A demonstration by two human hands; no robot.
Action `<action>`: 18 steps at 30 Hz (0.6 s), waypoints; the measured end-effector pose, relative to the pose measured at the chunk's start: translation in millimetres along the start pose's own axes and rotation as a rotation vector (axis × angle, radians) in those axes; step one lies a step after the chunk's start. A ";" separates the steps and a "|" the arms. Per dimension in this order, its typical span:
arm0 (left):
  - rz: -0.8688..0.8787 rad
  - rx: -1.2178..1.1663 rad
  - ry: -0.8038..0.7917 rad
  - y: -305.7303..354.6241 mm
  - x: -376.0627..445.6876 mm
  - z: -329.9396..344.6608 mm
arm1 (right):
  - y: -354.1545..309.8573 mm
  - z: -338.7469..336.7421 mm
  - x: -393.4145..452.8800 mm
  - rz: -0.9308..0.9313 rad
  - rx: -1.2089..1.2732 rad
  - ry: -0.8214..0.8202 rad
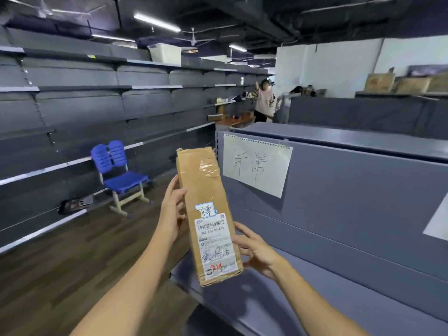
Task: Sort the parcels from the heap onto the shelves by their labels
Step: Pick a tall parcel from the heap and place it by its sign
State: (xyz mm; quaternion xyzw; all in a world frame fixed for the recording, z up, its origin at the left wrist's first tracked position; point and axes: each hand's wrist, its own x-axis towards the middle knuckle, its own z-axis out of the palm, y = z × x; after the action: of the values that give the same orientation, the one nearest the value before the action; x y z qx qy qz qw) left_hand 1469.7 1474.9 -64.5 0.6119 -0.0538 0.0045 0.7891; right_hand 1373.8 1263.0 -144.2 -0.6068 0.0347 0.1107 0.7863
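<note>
One cardboard parcel (pixel 208 214): long axis pointing away and slightly left, label facing up; left hand (pixel 171 209) and right hand (pixel 257 251) fingers gripping its sides.

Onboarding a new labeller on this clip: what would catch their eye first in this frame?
The long cardboard parcel at centre, held up by the left hand and right hand, with a small handwritten sticker above its shipping label. Just right of it, a paper sign taped to the grey shelf unit bears the same two characters. Left of the parcel, a bright blue chair stands out against the dark wall shelving.
</note>
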 end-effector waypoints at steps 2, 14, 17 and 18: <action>0.003 -0.021 -0.036 -3.5 20.7 -3.5 | -2.0 1.0 16.9 -0.008 0.010 0.036; -0.021 -0.029 -0.068 -13.6 95.7 -2.1 | -27.7 -19.3 61.1 -0.025 -0.235 0.069; -0.006 -0.051 0.016 -11.5 117.0 -5.4 | -55.8 -39.8 62.5 0.038 -0.376 0.009; -0.021 -0.047 0.026 -10.3 122.4 -8.8 | -64.4 -46.4 64.2 0.047 -0.396 -0.002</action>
State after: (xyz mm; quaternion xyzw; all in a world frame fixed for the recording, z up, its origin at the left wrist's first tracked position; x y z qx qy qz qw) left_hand 1592.9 1473.6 -65.5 0.5935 -0.0371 0.0028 0.8040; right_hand 1453.9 1211.5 -107.5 -0.7484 0.0257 0.1344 0.6489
